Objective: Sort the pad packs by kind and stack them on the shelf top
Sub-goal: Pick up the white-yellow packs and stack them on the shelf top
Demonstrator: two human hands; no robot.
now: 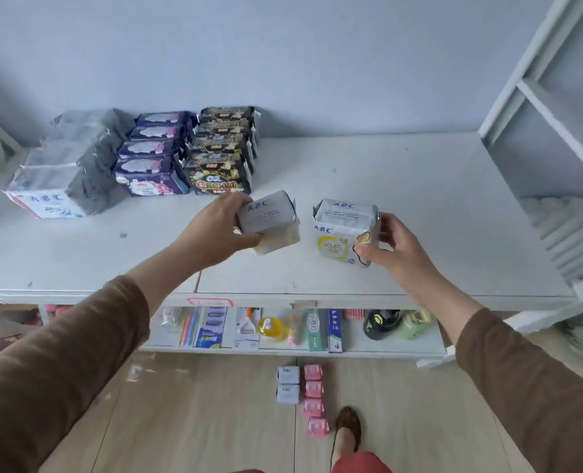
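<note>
two white-and-yellow abc packs are being placed on the shelf top (420,186), one gripped in the left hand (220,225), one (346,230) pinched by the right hand (391,249); next, stacking together is judged needed.

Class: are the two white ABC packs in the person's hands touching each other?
Apart. The head view shows bare shelf top between the left pack and the right pack.
</note>
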